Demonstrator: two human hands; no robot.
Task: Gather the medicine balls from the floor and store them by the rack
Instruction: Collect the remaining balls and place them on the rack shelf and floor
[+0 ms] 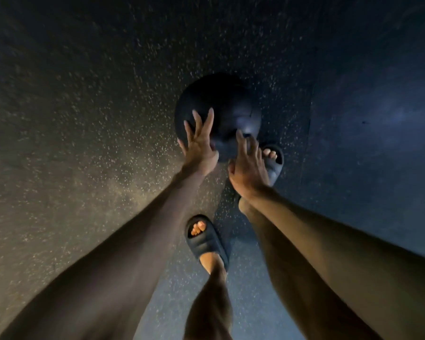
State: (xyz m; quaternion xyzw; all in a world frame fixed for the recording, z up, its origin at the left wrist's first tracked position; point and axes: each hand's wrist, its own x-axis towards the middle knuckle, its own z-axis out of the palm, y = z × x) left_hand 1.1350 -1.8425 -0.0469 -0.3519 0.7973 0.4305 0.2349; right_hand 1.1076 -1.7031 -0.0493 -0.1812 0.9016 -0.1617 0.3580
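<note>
Ball on floor, dead ahead of both grips, w/ its near side under the fingertips. Round, so no long axis to line up on; all that counts is grips landing on opposite flanks.

Left grip: fingers straight, spread wide, laid over ball's left flank. Touching or just above it, can't tell. Right grip: fingers apart, nearly straight, tips at ball's near-right edge, holding nothing. Neither clamped on anything.

Left reaches further fwd, so nearer ball's middle; right sits further back.

Sandal just right of right grip, close beside ball; other sandal back behind both grips, btwn the forearms.

Probably needed next: right grip fwd and out round the right flank to mirror left, then squeeze in from both sides. Risk: ball rolling off ahead if left pushes before right is set.
</note>
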